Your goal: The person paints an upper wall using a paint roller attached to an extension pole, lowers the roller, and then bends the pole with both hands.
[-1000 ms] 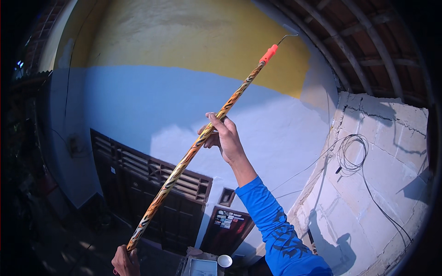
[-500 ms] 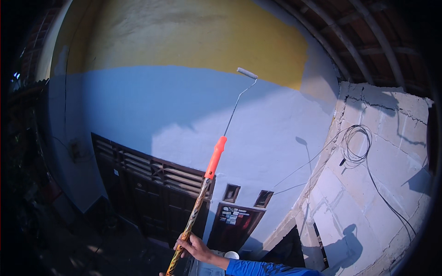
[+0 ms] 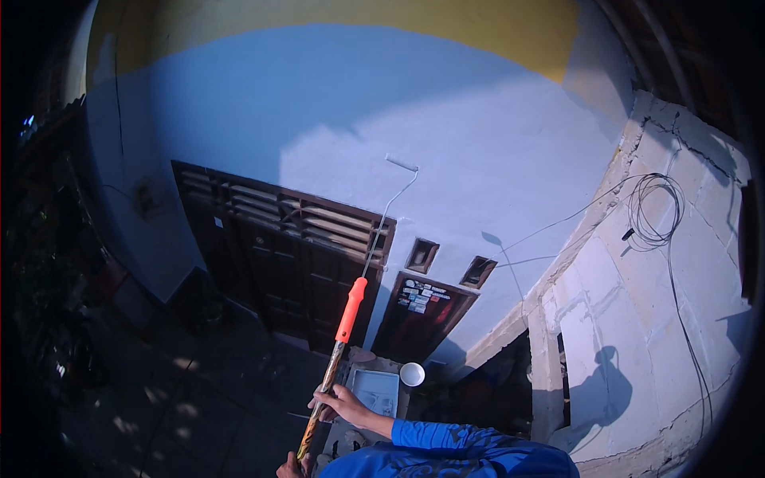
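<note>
A paint roller (image 3: 402,162) with a thin bent metal frame and an orange handle (image 3: 351,312) is fixed on a long patterned pole (image 3: 324,390). My right hand (image 3: 344,405), coming from a blue sleeve, is closed around the pole below the orange handle. Lower down, at the bottom edge, my left hand (image 3: 292,466) grips the pole's near end; only part of it shows. The roller head is in front of the light blue wall (image 3: 478,159), above the dark door; I cannot tell whether it touches the wall.
Below stand a paint tray (image 3: 374,390) and a white bucket (image 3: 412,374). A dark door with slatted vents (image 3: 311,219) and a smaller door (image 3: 418,319) are in the wall. A yellow band (image 3: 446,24) runs above. Coiled black cable (image 3: 657,209) hangs on the right-hand block wall.
The roller has come down from the yellow edge to lower on the blue wall. The view has tilted downward, bringing the paint tray, the bucket and more of my left hand into sight.
</note>
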Motion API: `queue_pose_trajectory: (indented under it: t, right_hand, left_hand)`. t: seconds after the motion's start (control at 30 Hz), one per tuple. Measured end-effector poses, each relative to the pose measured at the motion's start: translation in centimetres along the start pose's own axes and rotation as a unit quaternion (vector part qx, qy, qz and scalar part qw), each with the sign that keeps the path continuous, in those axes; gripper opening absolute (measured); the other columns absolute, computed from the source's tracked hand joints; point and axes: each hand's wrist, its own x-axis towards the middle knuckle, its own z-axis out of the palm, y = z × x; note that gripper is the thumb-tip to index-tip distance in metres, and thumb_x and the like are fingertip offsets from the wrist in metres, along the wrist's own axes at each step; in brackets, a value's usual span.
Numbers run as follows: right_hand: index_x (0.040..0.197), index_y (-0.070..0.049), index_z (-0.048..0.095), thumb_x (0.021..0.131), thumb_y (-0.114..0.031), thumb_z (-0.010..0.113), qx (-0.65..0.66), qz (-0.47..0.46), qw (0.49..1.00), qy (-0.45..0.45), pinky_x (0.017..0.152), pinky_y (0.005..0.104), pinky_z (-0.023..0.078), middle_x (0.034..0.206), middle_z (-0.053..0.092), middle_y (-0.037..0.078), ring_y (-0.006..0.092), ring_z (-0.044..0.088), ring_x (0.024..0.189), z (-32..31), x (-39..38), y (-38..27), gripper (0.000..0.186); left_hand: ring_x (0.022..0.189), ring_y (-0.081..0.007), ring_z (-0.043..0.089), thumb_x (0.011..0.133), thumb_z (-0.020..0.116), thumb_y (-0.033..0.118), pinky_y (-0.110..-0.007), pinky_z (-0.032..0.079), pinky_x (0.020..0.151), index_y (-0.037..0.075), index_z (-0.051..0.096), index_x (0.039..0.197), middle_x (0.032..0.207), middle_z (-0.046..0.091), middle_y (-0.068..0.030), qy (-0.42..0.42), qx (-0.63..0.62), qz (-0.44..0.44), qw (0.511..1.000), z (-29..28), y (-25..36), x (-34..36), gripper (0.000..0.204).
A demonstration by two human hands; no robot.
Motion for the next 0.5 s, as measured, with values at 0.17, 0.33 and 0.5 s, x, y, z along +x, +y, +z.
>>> queue_pose_trajectory:
  t: [0.17,0.33,0.5]
  right_hand:
    - [0.108,-0.009,0.053,0.1,-0.037,0.061,0.002,0.104,0.995,0.005,0.061,0.0259,0.055,0.105,0.072,0.011,0.0114,0.069,0.074,-0.5,0.4,4.8,0.03]
    - [0.108,-0.008,0.053,0.1,-0.036,0.062,0.063,0.193,0.979,-0.003,0.058,0.0271,0.054,0.106,0.072,0.013,0.0134,0.069,0.074,-0.6,0.7,9.9,0.03]
    - [0.109,-0.01,0.052,0.1,-0.036,0.062,0.125,0.246,0.961,-0.015,0.058,0.0294,0.054,0.106,0.072,0.014,0.0162,0.07,0.074,-0.6,1.2,14.8,0.029]
  left_hand:
    - [0.053,-0.0437,0.056,0.097,0.062,0.04,-0.053,0.04,0.047,0.007,0.061,0.093,0.061,0.058,-0.0231,-0.089,0.037,-0.099,0.99,-2.4,-1.9,-4.9,0.034]
    - [0.062,-0.046,0.06,0.097,0.059,0.049,-0.055,0.044,0.055,0.008,0.061,0.092,0.066,0.061,-0.0244,-0.178,0.043,-0.203,0.962,-5.5,0.3,-5.3,0.042]
    - [0.077,-0.0507,0.065,0.093,0.062,0.05,-0.059,0.051,0.069,0.005,0.057,0.092,0.074,0.066,-0.0289,-0.263,0.145,-0.245,0.922,-5.5,-1.5,-5.4,0.045]
